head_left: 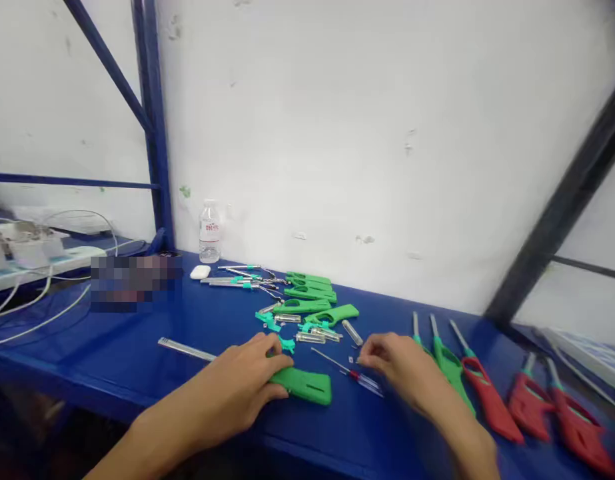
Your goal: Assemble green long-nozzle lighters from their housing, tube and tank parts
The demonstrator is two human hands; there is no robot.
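Note:
My left hand (pixel 244 380) is wrapped round a green long-nosed lighter (pixel 307 387), whose handle end sticks out to the right. Its metal tube (pixel 184 348) points left along the table. On the right, my right hand (pixel 402 367) is low over the table with thumb and fingers pinched together; whatever is between the fingertips is too small to name. A screwdriver (pixel 362 380) with a red and clear handle lies between my hands. Tiny loose parts (pixel 350 360) are beside my right fingertips. Clear fuel tubes (pixel 311 338) and teal plastic pieces (pixel 268 320) lie just beyond.
Several green handle shells (pixel 312 293) and metal tubes with wires (pixel 230 283) lie farther back. Red lighters (pixel 492 400) and green ones (pixel 450 363) line the right side. A water bottle (pixel 210 233) and white case (pixel 200 272) stand near the wall. Cables and a power strip (pixel 82 255) occupy the left.

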